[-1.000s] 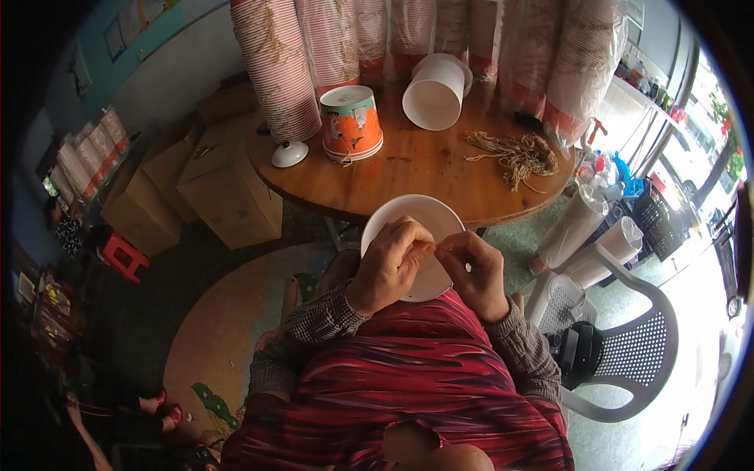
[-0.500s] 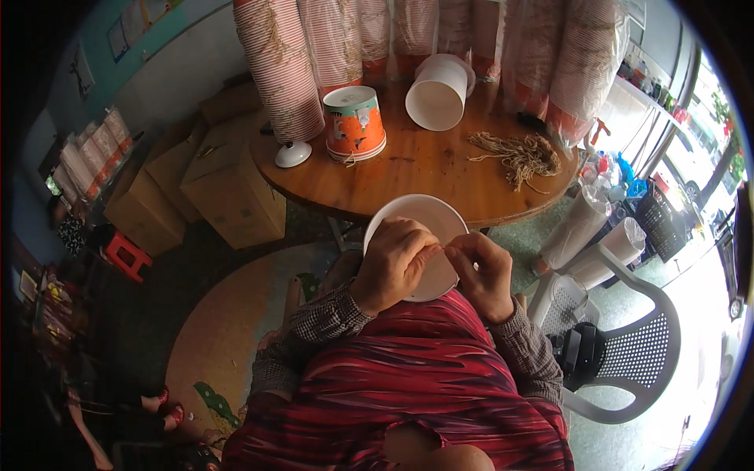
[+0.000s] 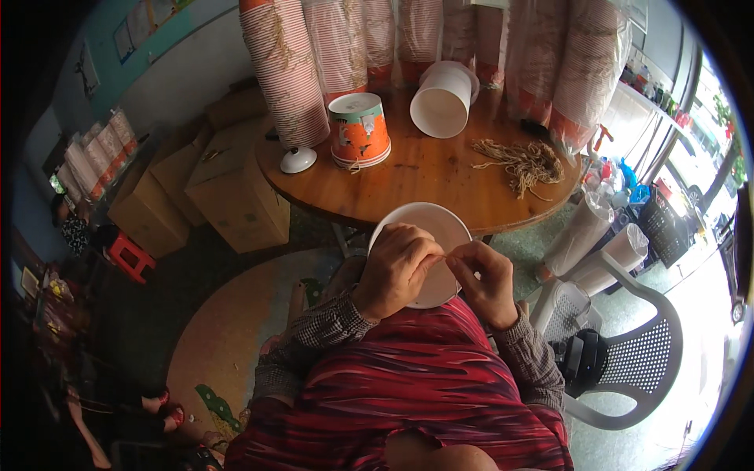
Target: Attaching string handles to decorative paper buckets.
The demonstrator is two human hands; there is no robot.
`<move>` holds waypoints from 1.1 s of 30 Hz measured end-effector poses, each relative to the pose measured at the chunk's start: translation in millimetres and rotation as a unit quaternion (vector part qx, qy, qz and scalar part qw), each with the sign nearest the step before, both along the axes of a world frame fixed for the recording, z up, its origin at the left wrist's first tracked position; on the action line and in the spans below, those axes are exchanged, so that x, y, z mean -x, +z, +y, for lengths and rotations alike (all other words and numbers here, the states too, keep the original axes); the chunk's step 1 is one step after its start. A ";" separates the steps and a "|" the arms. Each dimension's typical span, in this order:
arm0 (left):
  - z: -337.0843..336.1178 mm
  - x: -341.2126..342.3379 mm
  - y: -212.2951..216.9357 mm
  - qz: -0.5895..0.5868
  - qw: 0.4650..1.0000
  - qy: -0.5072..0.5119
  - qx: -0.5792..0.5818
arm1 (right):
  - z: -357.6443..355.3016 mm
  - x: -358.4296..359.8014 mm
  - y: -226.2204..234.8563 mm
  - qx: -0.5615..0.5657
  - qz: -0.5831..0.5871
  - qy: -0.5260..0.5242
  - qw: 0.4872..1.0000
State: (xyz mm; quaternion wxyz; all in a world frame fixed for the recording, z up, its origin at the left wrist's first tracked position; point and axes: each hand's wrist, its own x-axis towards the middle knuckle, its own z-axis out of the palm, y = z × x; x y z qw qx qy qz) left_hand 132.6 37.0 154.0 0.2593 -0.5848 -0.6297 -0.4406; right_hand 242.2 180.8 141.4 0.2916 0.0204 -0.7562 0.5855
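Note:
A white paper bucket (image 3: 444, 224) rests against my lap at the table's near edge, its open mouth facing up. Over it, my left hand (image 3: 397, 271) is closed in a pinch. Close by on the right, my right hand (image 3: 487, 282) pinches too, thumb against forefinger. Between the two sets of fingertips runs a short, thin strand, apparently twine; its ends are hidden by my fingers. The hands cover part of the bucket's rim and inside.
On the round wooden table (image 3: 408, 177) lie a bundle of twine (image 3: 522, 163), an orange patterned bucket (image 3: 361, 137), a white bucket on its side (image 3: 440, 110) and a white lid (image 3: 298, 160). Tall bucket stacks (image 3: 287, 71) line its back. A grey plastic chair (image 3: 644, 353) stands right, cardboard boxes (image 3: 239, 188) left.
The whole view has shifted slightly, so things sit a little lower in it. Both hands keep nearly the same pinching pose over the bucket.

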 end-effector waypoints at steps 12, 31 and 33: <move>-1.3 1.3 0.6 0.041 0.999 -0.004 0.021 | 2.4 0.0 -4.5 0.036 0.034 -0.004 0.999; 5.7 -4.4 -6.4 0.059 0.997 0.017 0.036 | 23.8 -11.1 -7.7 -0.028 -0.023 0.037 0.999; 6.2 -4.8 -7.1 0.070 0.997 0.005 0.041 | 27.6 -12.0 -9.9 -0.031 -0.039 0.045 0.998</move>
